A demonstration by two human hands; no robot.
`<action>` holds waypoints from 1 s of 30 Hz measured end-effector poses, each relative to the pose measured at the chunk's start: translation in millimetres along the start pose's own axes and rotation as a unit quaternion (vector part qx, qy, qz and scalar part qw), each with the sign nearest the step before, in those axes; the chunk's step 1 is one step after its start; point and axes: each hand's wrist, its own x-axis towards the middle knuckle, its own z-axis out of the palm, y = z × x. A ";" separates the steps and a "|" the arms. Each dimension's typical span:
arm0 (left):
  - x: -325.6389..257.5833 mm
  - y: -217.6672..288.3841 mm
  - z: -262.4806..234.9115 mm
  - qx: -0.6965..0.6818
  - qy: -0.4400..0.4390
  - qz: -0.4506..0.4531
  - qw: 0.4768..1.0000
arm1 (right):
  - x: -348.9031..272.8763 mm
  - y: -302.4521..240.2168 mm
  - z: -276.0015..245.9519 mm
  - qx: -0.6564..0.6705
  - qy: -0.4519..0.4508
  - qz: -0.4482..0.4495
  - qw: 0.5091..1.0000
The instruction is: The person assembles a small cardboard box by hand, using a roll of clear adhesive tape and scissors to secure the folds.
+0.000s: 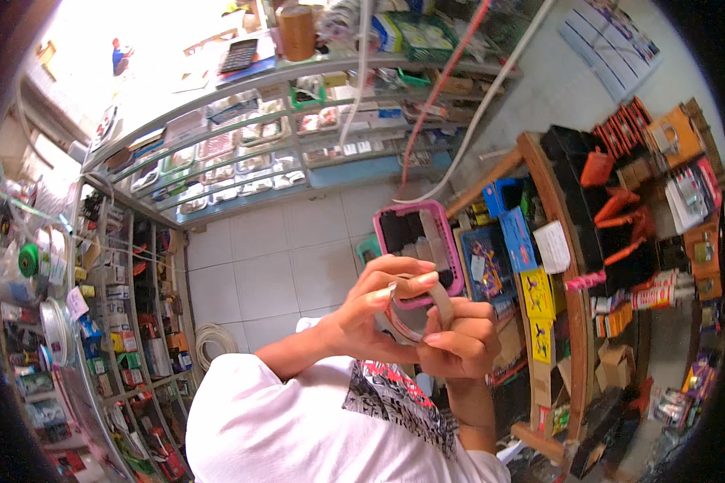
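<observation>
A roll of pale beige tape (442, 305) is raised in front of my chest, its ring tilted so that the round hole shows. My left hand (377, 312) has its fingers curled over the top and left side of the roll. On the other side, the thumb and fingers of my right hand (462, 339) pinch the rim. Behind the roll, lower down, is a pink plastic basket (378, 233) with black and clear things in it. My hands partly cover the basket's lower end.
A glass display counter (242, 133) with several trays spans the far side, with a calculator (239, 55) on top. Wooden shelving (552, 209) with boxes stands at the right, packed shelves (129, 322) at the left. A coiled hose (215, 344) lies on the tiled floor (270, 266). Cables hang down ahead.
</observation>
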 end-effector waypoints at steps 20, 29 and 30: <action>-4.5 -3.5 23.3 -0.031 -0.026 -0.004 0.999 | -21.8 -4.0 -26.8 0.004 0.004 -0.014 1.000; -3.1 -6.5 23.9 -0.017 -0.023 0.010 1.000 | -16.8 -7.0 -30.8 -0.018 -0.016 0.016 1.000; -3.5 -6.9 23.5 -0.022 -0.028 0.011 0.999 | -19.4 -7.5 -31.0 -0.021 -0.017 0.013 1.000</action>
